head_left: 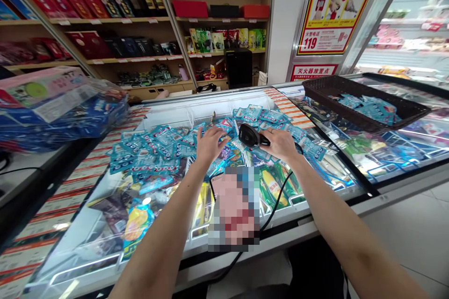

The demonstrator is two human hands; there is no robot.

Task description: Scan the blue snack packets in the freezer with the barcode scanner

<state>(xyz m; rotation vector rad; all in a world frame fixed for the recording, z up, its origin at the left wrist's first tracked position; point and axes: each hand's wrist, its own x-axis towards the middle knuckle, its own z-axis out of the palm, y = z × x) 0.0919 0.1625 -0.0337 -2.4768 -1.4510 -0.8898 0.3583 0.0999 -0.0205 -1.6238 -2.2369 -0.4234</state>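
Across the middle of the frame, a spread of small blue packets [156,149] is laid over the glass top of a chest freezer [298,238], with some overlapping one another. Just left of the frame's centre, the left hand [210,144] is held over the packets with its fingers curved and parted; whether a packet is pinched between them cannot be told. Just right of centre, a black handheld scanner [249,135] is gripped by its handle in the right hand [279,144], its head pointed leftward among the packets. From there, a black cable [280,195] is looped down toward the lower centre, past a phone [228,205] whose screen is blurred by pixelation. Beneath the glass, green and yellow corn packs [271,184] can be seen right of the phone. More blue packets are contained in a dark brown basket [333,108] at the right of the frame. At the left edge, boxes [52,103] are stacked under clear plastic, and a strip of price labels [68,198] is set along the lower left. In the upper left, shelves [115,21] are filled with bottles and boxes
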